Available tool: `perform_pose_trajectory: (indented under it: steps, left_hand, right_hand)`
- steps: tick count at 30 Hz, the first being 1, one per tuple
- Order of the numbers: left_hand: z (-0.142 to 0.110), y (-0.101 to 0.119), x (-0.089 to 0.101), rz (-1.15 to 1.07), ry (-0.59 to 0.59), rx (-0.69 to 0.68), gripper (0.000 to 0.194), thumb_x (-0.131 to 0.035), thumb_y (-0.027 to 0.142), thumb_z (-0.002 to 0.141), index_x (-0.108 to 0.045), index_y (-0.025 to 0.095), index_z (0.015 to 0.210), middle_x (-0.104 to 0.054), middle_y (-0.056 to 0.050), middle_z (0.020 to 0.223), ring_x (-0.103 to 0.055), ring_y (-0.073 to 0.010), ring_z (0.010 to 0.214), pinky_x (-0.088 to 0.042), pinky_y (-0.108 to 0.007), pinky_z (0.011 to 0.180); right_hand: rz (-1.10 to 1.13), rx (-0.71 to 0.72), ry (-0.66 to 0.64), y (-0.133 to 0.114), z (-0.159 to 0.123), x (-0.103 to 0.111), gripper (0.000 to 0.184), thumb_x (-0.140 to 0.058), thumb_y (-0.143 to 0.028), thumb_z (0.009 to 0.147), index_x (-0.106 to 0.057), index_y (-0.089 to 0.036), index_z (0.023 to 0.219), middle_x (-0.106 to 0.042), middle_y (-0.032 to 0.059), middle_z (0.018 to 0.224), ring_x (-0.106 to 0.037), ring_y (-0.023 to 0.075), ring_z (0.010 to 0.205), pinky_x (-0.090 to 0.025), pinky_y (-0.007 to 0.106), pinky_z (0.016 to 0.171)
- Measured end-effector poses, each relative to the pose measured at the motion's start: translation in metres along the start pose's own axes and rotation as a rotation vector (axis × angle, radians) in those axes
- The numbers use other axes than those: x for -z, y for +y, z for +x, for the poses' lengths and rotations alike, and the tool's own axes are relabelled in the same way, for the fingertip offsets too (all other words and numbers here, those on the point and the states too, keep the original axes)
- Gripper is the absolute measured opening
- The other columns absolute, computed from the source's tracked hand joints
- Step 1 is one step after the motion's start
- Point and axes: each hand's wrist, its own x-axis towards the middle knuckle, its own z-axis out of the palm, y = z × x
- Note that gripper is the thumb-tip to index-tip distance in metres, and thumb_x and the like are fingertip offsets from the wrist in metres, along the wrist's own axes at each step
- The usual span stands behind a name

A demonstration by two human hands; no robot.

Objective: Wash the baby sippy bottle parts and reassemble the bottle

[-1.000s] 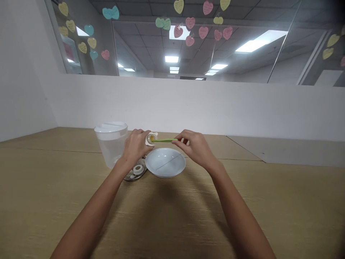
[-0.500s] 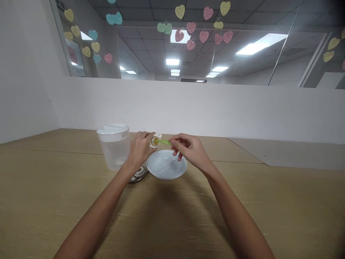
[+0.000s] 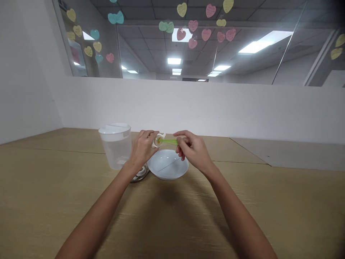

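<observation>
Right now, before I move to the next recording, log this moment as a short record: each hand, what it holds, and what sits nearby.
Left hand: holds white ring-shaped fitting
Right hand: holds green stick, tip inside the fitting
Under hands: white bowl
Nearby: clear plastic jug, metal tray
Surface: wooden table

Utensil (image 3: 168,141) over bowl (image 3: 167,176), jug (image 3: 115,153) left

We count one clear plastic pitcher (image 3: 115,153) with a white lid, one white bowl (image 3: 167,169), and one metal tray (image 3: 139,179) holding white rings, all on a wooden table (image 3: 54,201). Behind them: one low white wall (image 3: 188,108), glass panes (image 3: 253,68) bearing paper hearts (image 3: 206,35), and ceiling lights (image 3: 174,61).
</observation>
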Motion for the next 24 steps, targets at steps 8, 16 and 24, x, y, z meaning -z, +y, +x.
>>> perform_pose_trajectory:
  steps: [8,16,24]
  left_hand:
    - [0.001,0.002,0.0,-0.085,-0.015,0.02,0.042,-0.061,0.021,0.072,-0.056,0.021,0.114,-0.06,-0.007,0.11,-0.051,-0.0242,0.103,-0.044,-0.035,0.086]
    - [0.001,-0.003,-0.001,-0.116,-0.018,0.066,0.039,-0.062,0.027,0.072,-0.058,0.02,0.11,-0.061,-0.007,0.104,-0.051,-0.0236,0.1,-0.044,-0.033,0.083]
    - [0.006,-0.016,-0.005,-0.167,-0.017,0.098,0.041,-0.066,0.032,0.069,-0.059,0.02,0.108,-0.062,-0.006,0.104,-0.052,-0.0231,0.099,-0.042,-0.034,0.086]
  right_hand:
    - [-0.064,0.143,0.001,-0.006,-0.002,0.001,0.025,-0.058,-0.036,0.077,-0.068,-0.016,0.09,-0.066,0.0027,0.064,-0.055,0.0104,0.049,-0.047,0.024,0.049]
    - [-0.519,0.419,0.344,-0.004,-0.001,0.001,0.025,-0.053,-0.03,0.082,-0.066,-0.017,0.065,-0.059,0.0001,0.05,-0.047,0.0083,0.043,-0.036,0.021,0.045]
    - [-0.516,0.433,0.315,-0.022,-0.009,0.008,0.022,-0.052,-0.029,0.084,-0.069,-0.019,0.073,-0.064,0.0007,0.056,-0.054,0.01,0.047,-0.041,0.022,0.048]
